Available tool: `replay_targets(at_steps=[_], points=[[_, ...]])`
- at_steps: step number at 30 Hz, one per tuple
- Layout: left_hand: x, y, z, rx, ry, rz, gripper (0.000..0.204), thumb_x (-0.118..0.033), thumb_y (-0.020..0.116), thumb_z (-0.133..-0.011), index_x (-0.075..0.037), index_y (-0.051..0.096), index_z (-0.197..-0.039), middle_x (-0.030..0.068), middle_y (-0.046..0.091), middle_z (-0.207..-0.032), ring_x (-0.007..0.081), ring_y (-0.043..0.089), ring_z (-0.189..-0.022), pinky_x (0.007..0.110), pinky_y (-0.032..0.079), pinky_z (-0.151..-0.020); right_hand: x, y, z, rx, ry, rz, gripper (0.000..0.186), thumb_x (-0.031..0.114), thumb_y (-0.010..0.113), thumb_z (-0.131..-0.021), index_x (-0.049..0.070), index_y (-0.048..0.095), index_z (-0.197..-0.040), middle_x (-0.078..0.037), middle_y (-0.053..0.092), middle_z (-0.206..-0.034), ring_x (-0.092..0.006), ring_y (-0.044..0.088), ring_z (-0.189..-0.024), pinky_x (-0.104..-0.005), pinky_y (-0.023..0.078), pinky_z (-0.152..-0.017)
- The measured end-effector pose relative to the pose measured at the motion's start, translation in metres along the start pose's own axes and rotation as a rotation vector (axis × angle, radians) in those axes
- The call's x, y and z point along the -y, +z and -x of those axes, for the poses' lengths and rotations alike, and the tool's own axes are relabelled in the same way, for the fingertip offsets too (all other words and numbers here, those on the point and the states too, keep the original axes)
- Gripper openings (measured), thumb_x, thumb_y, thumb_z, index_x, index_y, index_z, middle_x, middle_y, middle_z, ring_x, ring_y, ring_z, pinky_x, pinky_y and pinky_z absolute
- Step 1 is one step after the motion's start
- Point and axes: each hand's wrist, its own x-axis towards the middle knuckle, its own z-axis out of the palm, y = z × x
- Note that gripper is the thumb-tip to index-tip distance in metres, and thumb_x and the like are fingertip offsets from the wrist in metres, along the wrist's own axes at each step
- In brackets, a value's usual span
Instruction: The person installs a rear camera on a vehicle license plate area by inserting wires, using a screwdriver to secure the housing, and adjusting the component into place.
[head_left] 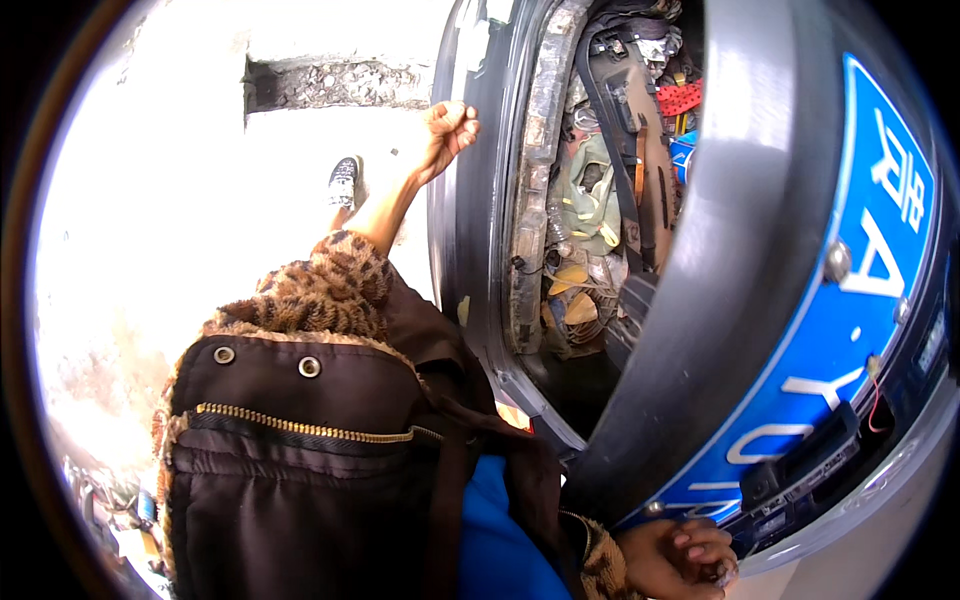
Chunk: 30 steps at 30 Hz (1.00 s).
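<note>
My left hand (446, 135) is raised beside the dark edge of a car's rear opening (463, 230), fingers curled closed; whether anything is inside them I cannot make out. My right hand (678, 558) is low at the right, fingers curled around something small and shiny near the lower edge of the raised lid (755, 175), which carries a blue number plate (790, 330). The opening holds jumbled items: a pale green cloth (590, 195), a red perforated piece (678, 98) and yellow scraps (572, 280). My dark jacket with leopard fur trim (300, 470) fills the lower middle.
Bright pale ground (150, 250) lies to the left, with a rubble-filled gap (340, 85) near the top. A shoe (343, 183) stands below my left arm. Small scattered items (130, 530) lie at the lower left. A thin red wire (875, 400) hangs from the plate area.
</note>
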Motion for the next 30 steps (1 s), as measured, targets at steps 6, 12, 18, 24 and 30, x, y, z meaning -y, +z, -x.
replay_targets(at_steps=[6, 12, 18, 24, 30], points=[[-0.063, 0.057, 0.028, 0.21, 0.13, -0.022, 0.009, -0.008, 0.065, -0.101, 0.0, 0.065, -0.103, 0.0094, 0.063, -0.102, 0.0148, 0.056, -0.085, 0.025, 0.05, -0.074, -0.003, 0.024, 0.024, 0.021, 0.036, 0.224, 0.052, 0.05, 0.035, -0.11, 0.003, 0.055, -0.101, -0.006, 0.052, -0.071, -0.015, 0.048, -0.056, -0.0257, 0.041, -0.053], [-0.103, 0.148, 0.078, 0.426, 0.169, -0.105, 0.019, -0.003, 0.069, -0.095, -0.005, 0.058, -0.11, 0.0036, 0.052, -0.1, 0.012, 0.05, -0.084, 0.025, 0.044, -0.074, -0.026, 0.038, 0.03, 0.183, -0.062, 0.097, 0.04, 0.039, 0.046, -0.109, 0.0, 0.055, -0.103, -0.006, 0.056, -0.069, -0.0175, 0.055, -0.06, -0.0299, 0.047, -0.056], [-0.105, 0.248, 0.144, 0.577, -0.017, -0.113, 0.034, 0.003, 0.08, -0.084, -0.007, 0.059, -0.108, 0.0044, 0.051, -0.096, 0.0128, 0.055, -0.075, 0.022, 0.048, -0.064, -0.056, 0.044, 0.039, 0.217, 0.014, -0.14, 0.026, 0.017, 0.066, -0.1, -0.009, 0.062, -0.105, -0.015, 0.067, -0.077, -0.0244, 0.064, -0.065, -0.0331, 0.052, -0.06], [-0.062, 0.301, 0.201, 0.579, -0.267, -0.256, 0.021, -0.006, 0.083, -0.085, -0.005, 0.063, -0.092, 0.0084, 0.054, -0.085, 0.0213, 0.061, -0.068, 0.028, 0.053, -0.053, -0.059, 0.058, 0.053, 0.109, 0.04, -0.273, 0.021, 0.011, 0.068, -0.097, -0.007, 0.065, -0.108, -0.013, 0.067, -0.08, -0.0214, 0.063, -0.063, -0.0299, 0.049, -0.058], [-0.028, 0.316, 0.227, 0.515, -0.465, -0.352, 0.03, -0.022, 0.081, -0.091, -0.005, 0.057, -0.094, 0.0106, 0.052, -0.085, 0.0219, 0.057, -0.065, 0.028, 0.047, -0.053, -0.052, 0.037, 0.06, 0.03, -0.002, -0.341, 0.022, 0.011, 0.069, -0.096, -0.007, 0.064, -0.108, -0.013, 0.068, -0.081, -0.0209, 0.063, -0.064, -0.0299, 0.05, -0.057]])
